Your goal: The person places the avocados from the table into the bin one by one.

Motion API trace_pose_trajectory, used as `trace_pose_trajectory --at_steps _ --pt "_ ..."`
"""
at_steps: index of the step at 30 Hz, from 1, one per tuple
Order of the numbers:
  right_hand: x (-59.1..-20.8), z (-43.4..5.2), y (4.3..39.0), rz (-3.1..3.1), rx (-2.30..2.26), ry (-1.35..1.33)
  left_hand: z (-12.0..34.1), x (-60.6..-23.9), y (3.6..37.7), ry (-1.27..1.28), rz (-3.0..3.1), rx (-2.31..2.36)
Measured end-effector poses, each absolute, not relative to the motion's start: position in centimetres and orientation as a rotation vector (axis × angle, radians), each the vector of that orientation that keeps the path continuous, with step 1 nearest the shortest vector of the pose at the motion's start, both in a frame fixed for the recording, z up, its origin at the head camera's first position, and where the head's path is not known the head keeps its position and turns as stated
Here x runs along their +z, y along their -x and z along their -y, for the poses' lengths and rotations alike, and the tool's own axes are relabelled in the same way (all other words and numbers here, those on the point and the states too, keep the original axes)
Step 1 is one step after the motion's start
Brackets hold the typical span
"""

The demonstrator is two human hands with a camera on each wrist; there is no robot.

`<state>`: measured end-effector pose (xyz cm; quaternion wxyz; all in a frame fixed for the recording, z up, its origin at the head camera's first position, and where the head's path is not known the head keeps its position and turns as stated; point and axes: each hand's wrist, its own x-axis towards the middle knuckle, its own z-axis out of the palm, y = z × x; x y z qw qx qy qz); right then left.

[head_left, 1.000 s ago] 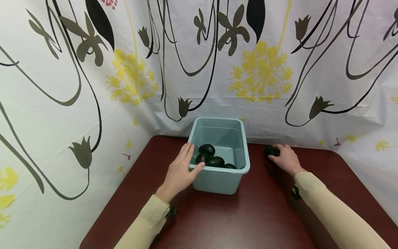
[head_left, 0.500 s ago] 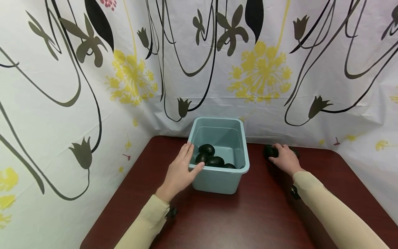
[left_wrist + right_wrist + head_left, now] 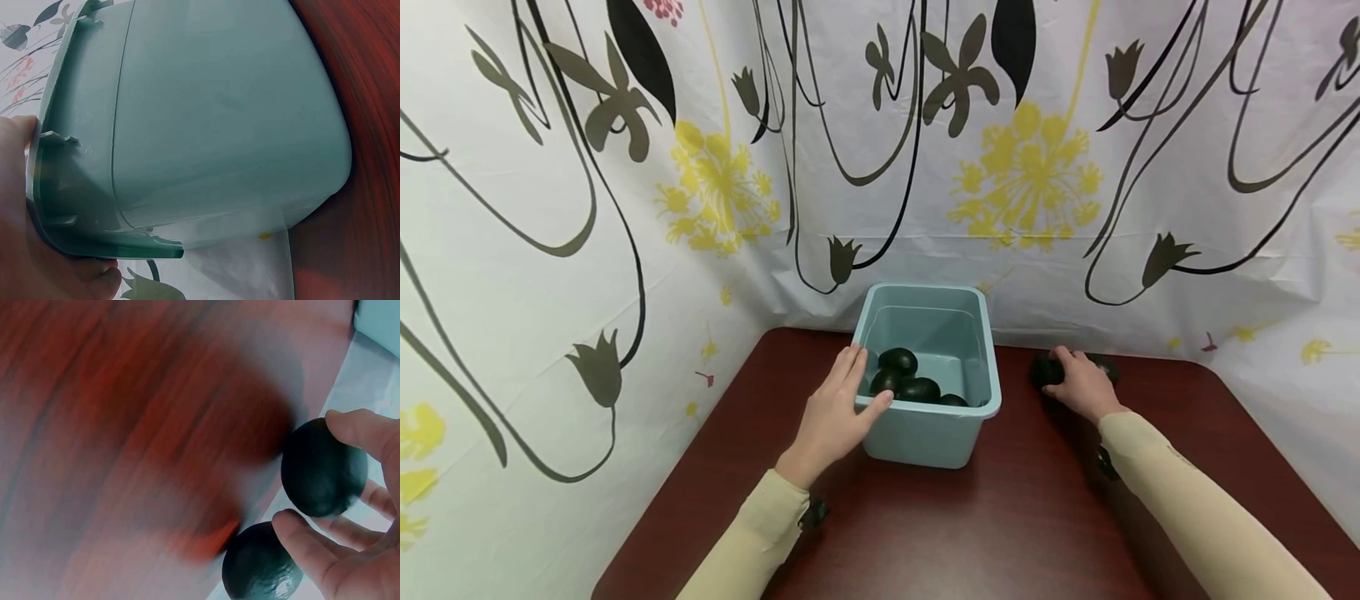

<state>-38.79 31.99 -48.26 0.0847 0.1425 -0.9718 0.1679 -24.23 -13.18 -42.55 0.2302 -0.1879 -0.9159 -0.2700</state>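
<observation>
My left hand (image 3: 827, 421) rests on the near left corner of a pale blue plastic bin (image 3: 925, 437), fingers extended along the left rim and thumb over the front rim. In the left wrist view the hand lies at the rim of the bin (image 3: 231, 119). Several dark green avocados (image 3: 919, 389) lie inside the bin at its near end. To the right of the bin, my right hand (image 3: 1084, 386) grips an avocado (image 3: 322, 469) between thumb and fingers. A second avocado (image 3: 257, 562) sits close beside the fingers, partly hidden behind the hand in the head view.
The bin stands on a dark red wooden table (image 3: 1000, 533), near its back edge. A white curtain (image 3: 880, 208) with flower and vine prints hangs behind the table and along its left side.
My right hand has shifted slightly left with the gripped avocado, and the second avocado has come into view on the hand's right. The left hand and bin stay put.
</observation>
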Motion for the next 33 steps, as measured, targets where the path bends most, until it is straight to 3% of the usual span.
trace_pose_trajectory --at_steps 33 --pt "-47.9 -32.4 36.6 2.881 0.851 -0.373 13.3 -42.3 24.2 0.511 2.544 -0.727"
